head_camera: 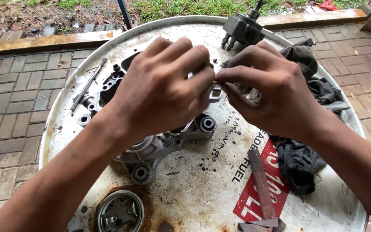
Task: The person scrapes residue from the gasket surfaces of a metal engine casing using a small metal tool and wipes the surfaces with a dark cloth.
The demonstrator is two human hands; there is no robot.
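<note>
- Grey cast-metal engine casing [151, 148] lying flat on top of a white drum lid [202, 189], left of centre, with round bushed mounting eyes at its near and right corners.
- Surface dull and oily, with bolt holes and a dark opening at the far left end; middle mostly hidden under the left hand [159, 88].
- Left hand curled above the casing, fingers bent inward and pinched toward the right hand; a small bright metal piece [216, 92] just below the fingertips, but whether held cannot be told.
- Right hand [275, 96] just right of it, thumb and forefinger pressed together on something too small to make out, fingertips of both hands touching.
- Dark grey rag [299, 161] bunched along the right side of the lid, partly under the right wrist.
- Black metal part with prongs [242, 29] at the far edge.
- Thin rod [89, 83] lying on the far left of the lid.
- Rusty flat bar [260, 184] near right, over a red label.
- Round open bung [120, 212] at the near edge.
- Brick paving [9, 94] all around.
</note>
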